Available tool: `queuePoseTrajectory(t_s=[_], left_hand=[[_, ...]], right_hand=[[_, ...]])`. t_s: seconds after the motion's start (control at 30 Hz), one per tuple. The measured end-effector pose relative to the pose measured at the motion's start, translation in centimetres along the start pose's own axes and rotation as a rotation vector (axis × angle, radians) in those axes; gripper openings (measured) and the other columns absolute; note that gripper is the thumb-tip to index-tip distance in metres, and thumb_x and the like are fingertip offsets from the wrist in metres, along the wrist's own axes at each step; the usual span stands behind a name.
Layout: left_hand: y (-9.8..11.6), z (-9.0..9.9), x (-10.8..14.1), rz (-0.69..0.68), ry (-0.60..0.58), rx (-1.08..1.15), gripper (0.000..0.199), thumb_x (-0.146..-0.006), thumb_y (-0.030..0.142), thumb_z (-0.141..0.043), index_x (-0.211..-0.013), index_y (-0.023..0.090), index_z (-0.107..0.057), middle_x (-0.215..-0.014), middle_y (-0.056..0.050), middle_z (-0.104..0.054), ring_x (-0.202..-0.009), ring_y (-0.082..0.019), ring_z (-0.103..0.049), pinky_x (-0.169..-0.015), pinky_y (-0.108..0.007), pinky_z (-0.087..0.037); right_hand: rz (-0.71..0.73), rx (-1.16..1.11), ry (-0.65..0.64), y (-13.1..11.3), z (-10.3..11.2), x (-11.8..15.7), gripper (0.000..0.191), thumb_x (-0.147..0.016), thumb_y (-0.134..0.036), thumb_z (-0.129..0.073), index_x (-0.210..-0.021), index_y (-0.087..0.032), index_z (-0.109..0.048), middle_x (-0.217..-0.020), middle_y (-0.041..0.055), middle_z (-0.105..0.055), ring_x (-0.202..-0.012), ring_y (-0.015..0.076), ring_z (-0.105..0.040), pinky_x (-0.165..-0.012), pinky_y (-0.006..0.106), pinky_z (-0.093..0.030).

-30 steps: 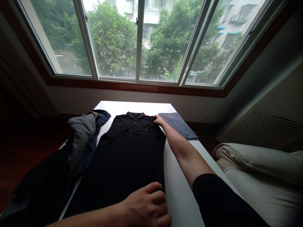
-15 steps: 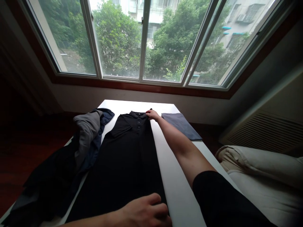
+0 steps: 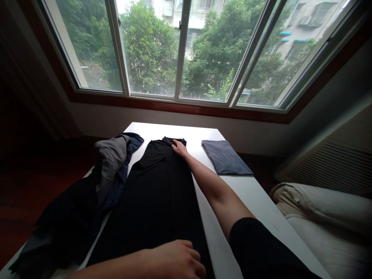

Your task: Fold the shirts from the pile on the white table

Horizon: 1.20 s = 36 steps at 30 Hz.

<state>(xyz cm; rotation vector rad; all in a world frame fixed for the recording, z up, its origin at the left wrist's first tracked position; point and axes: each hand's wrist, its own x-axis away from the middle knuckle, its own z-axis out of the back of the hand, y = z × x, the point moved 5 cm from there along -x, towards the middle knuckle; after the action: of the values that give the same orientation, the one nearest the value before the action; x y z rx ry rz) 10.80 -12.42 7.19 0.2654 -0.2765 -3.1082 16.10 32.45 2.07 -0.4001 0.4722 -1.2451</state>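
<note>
A black polo shirt (image 3: 151, 193) lies stretched lengthwise on the white table (image 3: 157, 129), its collar toward the window and one short sleeve spread to the left. My right hand (image 3: 179, 148) is at the collar end, fingers closed on the cloth beside the collar; the button placket is hidden there. Near the lower end of the shirt, my left hand (image 3: 181, 259) lies over its right part with curled fingers that appear to grip the fabric. The fingertips of that hand are out of sight.
A folded grey-blue garment (image 3: 228, 158) lies at the table's far right. Heaped clothes, including a grey garment (image 3: 112, 153), hang over the left edge. Rolled cream bedding (image 3: 322, 201) is right of the table, and a window (image 3: 177, 50) is beyond it.
My right hand has moved left from the shirt's shoulder edge to beside the collar, and the placket buttons no longer show. My left hand has shifted slightly left. The view has turned slightly.
</note>
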Motion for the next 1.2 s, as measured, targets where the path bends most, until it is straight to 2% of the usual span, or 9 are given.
queuePoseTrajectory(t_s=[0.13,0.23,0.33,0.4,0.5,0.63,0.8,0.9,1.2], left_hand=[[-0.5,0.7,-0.1,0.007,-0.017,0.217,0.013,-0.102,0.029,-0.062,-0.112,0.024,-0.067,-0.099,0.002,-0.074,-0.089,-0.014,-0.066,-0.075,-0.030,-0.049],[-1.8,0.5,-0.2,0.183,0.009,0.217,0.024,-0.101,0.044,-0.062,-0.115,0.025,-0.068,-0.101,0.000,-0.073,-0.094,-0.019,-0.066,-0.080,-0.032,-0.050],[-3.3,0.1,0.1,0.406,0.055,0.125,0.038,-0.100,0.053,-0.060,-0.124,0.025,-0.065,-0.127,-0.007,-0.068,-0.120,-0.026,-0.061,-0.101,-0.042,-0.049],[-3.6,-0.2,0.4,0.449,0.057,0.109,0.052,-0.100,0.054,-0.058,-0.143,0.024,-0.055,-0.152,-0.012,-0.054,-0.141,-0.032,-0.048,-0.117,-0.054,-0.038],[-3.3,-0.8,0.5,0.447,0.014,0.144,0.068,-0.105,0.058,-0.047,-0.163,0.024,-0.034,-0.171,-0.016,-0.028,-0.157,-0.037,-0.026,-0.125,-0.064,-0.022],[-2.3,-1.2,0.3,0.432,-0.043,0.178,0.070,-0.108,0.058,-0.035,-0.168,0.023,-0.023,-0.174,-0.015,-0.014,-0.161,-0.037,-0.015,-0.128,-0.064,-0.016],[-1.7,-1.3,-0.1,0.412,-0.061,0.150,0.072,-0.108,0.056,-0.037,-0.169,0.022,-0.021,-0.174,-0.015,-0.013,-0.160,-0.037,-0.015,-0.129,-0.060,-0.014],[-1.7,-1.6,-0.1,0.410,-0.050,0.129,0.072,-0.108,0.057,-0.036,-0.169,0.021,-0.021,-0.174,-0.015,-0.014,-0.160,-0.037,-0.015,-0.129,-0.060,-0.014],[-0.8,-3.7,-1.1,0.324,-0.011,-0.111,0.074,-0.108,0.061,-0.031,-0.168,0.019,-0.024,-0.171,-0.020,-0.023,-0.157,-0.039,-0.026,-0.122,-0.061,-0.029]], right_hand=[[0.027,0.122,0.046,-0.3,-0.9,1.6,0.061,-0.106,-0.044,-0.047,-0.162,-0.021,-0.040,-0.166,0.0086,-0.039,-0.155,0.0260,-0.032,-0.129,0.038,-0.022],[0.018,0.182,-0.023,0.0,-2.2,2.8,0.066,-0.106,-0.052,-0.046,-0.164,-0.022,-0.037,-0.169,0.0103,-0.032,-0.158,0.0290,-0.023,-0.130,0.043,-0.017],[-0.012,0.192,-0.072,0.6,-3.0,3.4,0.076,-0.105,-0.061,-0.042,-0.168,-0.022,-0.026,-0.172,0.0119,-0.022,-0.160,0.0300,-0.016,-0.130,0.048,-0.012],[-0.030,0.183,-0.069,0.9,-3.1,3.4,0.082,-0.105,-0.066,-0.038,-0.170,-0.021,-0.017,-0.174,0.0125,-0.017,-0.161,0.0298,-0.012,-0.129,0.049,-0.010],[-0.052,0.168,-0.053,1.1,-3.1,3.1,0.086,-0.104,-0.069,-0.034,-0.171,-0.019,-0.010,-0.174,0.0131,-0.014,-0.161,0.0292,-0.011,-0.129,0.048,-0.008],[-0.087,0.173,-0.070,1.0,-3.0,2.9,0.087,-0.104,-0.071,-0.028,-0.170,-0.016,-0.014,-0.174,0.0130,-0.015,-0.161,0.0283,-0.010,-0.129,0.046,-0.007],[-0.169,0.142,0.008,1.2,-2.1,3.1,0.077,-0.108,-0.061,-0.015,-0.170,-0.014,-0.013,-0.171,0.0134,-0.025,-0.158,0.0244,-0.023,-0.128,0.041,-0.015],[-0.171,0.196,-0.012,1.3,-2.0,3.3,0.067,-0.110,-0.051,-0.018,-0.168,-0.016,-0.025,-0.171,0.0130,-0.026,-0.158,0.0242,-0.023,-0.127,0.040,-0.014],[-0.120,0.263,-0.144,0.8,-1.7,4.7,0.073,-0.105,-0.069,-0.031,-0.168,-0.032,-0.026,-0.175,0.0096,-0.012,-0.161,0.0290,-0.009,-0.128,0.047,-0.009]])
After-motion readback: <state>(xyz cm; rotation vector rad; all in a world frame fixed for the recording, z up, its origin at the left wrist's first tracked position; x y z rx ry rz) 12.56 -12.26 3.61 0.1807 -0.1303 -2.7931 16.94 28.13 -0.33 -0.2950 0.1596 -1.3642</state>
